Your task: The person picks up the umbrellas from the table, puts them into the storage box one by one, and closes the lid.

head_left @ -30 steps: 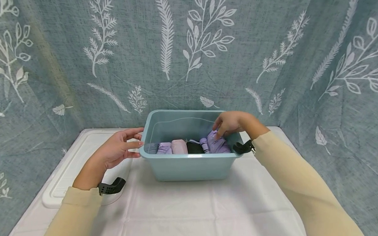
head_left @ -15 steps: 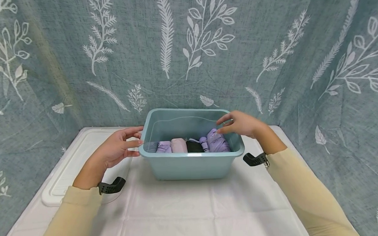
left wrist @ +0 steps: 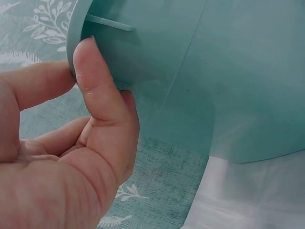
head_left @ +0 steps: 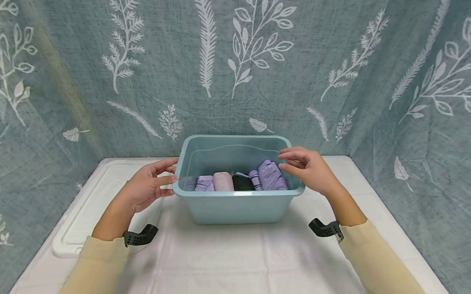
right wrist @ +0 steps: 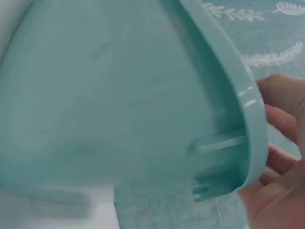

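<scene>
A light-blue plastic storage bin (head_left: 237, 209) stands on the white-covered table with its open top facing up. Along its bottom lie a large rolled purple bundle (head_left: 273, 176), a narrow purple roll (head_left: 255, 179), a black item (head_left: 242, 182), a pink roll (head_left: 223, 182) and a smaller purple roll (head_left: 204, 183). At the bin's left end my left hand (head_left: 151, 182) holds the rim, thumb (left wrist: 95, 78) tucked under the lip. My right hand (head_left: 308, 168) is at the right end, its loosely bent fingers against or close to the rim (right wrist: 255, 119); contact is unclear.
A white lid (head_left: 101, 203) lies flat on the table at the left, partly behind my left arm. Patterned blue-grey cloth (head_left: 158, 59) hangs close behind the bin and along both sides. White cloth (head_left: 239, 259) covers the tabletop in front.
My right hand has left the large purple bundle, drawn back to the right and come to the bin's right rim. The left hand stays at the left rim.
</scene>
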Demonstrator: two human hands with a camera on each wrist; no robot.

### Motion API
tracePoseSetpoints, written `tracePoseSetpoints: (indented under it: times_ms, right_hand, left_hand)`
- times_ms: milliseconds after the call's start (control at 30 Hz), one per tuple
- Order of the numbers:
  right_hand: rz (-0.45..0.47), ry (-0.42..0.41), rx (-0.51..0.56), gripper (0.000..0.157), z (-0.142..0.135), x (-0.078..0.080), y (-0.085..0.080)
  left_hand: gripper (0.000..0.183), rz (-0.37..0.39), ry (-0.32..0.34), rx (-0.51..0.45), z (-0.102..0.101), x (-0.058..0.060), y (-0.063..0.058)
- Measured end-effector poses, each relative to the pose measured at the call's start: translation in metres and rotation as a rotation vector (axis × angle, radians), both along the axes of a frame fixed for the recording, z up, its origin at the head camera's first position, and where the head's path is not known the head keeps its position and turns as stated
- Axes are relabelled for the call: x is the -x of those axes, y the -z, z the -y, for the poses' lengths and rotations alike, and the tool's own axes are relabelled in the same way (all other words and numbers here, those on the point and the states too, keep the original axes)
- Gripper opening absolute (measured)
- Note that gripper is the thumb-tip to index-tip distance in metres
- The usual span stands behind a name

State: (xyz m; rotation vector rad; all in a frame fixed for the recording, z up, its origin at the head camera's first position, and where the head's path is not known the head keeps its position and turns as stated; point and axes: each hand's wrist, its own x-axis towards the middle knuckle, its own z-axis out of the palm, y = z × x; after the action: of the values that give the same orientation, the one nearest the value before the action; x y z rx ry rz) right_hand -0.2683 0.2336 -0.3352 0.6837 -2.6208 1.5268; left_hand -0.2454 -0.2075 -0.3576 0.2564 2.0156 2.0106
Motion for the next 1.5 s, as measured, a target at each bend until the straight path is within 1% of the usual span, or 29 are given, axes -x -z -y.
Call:
tracePoseSetpoints:
  times_ms: [167, 367, 533, 667, 800, 833, 967, 1033, 1067, 1167, 1267, 1367, 1500]
  right_hand:
    - [-0.135, 0.048, 0.059, 0.024, -0.002, -0.013, 0.012]
    - [-0.239, 0.093, 0.181, 0.017, -0.003, -0.026, 0.025]
    - [-0.35, 0.135, 0.227, 0.013, -0.003, -0.032, 0.033]
    - [-0.457, 0.148, 0.233, 0.015, -0.004, -0.037, 0.04]
    - [-0.574, 0.144, 0.233, 0.023, -0.006, -0.04, 0.05]
    - [-0.604, 0.138, 0.234, 0.025, -0.004, -0.043, 0.049]
    - [-0.711, 0.098, 0.256, 0.031, -0.004, -0.044, 0.06]
    - [-0.752, 0.066, 0.27, 0.031, -0.005, -0.044, 0.064]
    - [-0.771, 0.048, 0.279, 0.031, -0.007, -0.041, 0.069]
    - [-0.82, 0.001, 0.297, 0.025, -0.007, -0.039, 0.074]
    - [-0.864, -0.011, 0.293, 0.021, -0.006, -0.037, 0.078]
    - [-0.913, -0.005, 0.287, 0.023, -0.004, -0.037, 0.08]
    - [-0.985, 0.007, 0.279, 0.026, -0.001, -0.037, 0.081]
  left_hand:
    - [0.067, 0.001, -0.001, -0.034, 0.0, 0.0, 0.002]
    - [0.065, 0.01, 0.005, -0.061, -0.002, 0.0, 0.006]
    - [0.066, -0.001, 0.006, -0.079, -0.004, -0.001, 0.006]
    - [0.065, -0.019, 0.008, -0.083, -0.005, -0.002, 0.006]
    - [0.065, -0.018, -0.006, -0.085, -0.004, -0.002, 0.006]
    - [0.064, -0.018, -0.01, -0.085, -0.004, -0.002, 0.007]
    - [0.064, -0.023, -0.02, -0.087, -0.004, -0.003, 0.006]
    - [0.064, -0.027, -0.026, -0.076, -0.004, -0.004, 0.005]
    - [0.064, -0.033, -0.027, -0.066, -0.004, -0.005, 0.005]
    - [0.066, -0.044, -0.04, -0.006, -0.003, -0.007, 0.005]
    - [0.067, -0.053, -0.051, 0.063, -0.001, -0.01, 0.007]
    - [0.067, -0.063, -0.068, 0.108, 0.002, -0.014, 0.01]
    - [0.065, -0.088, -0.123, 0.153, 0.006, -0.018, 0.015]
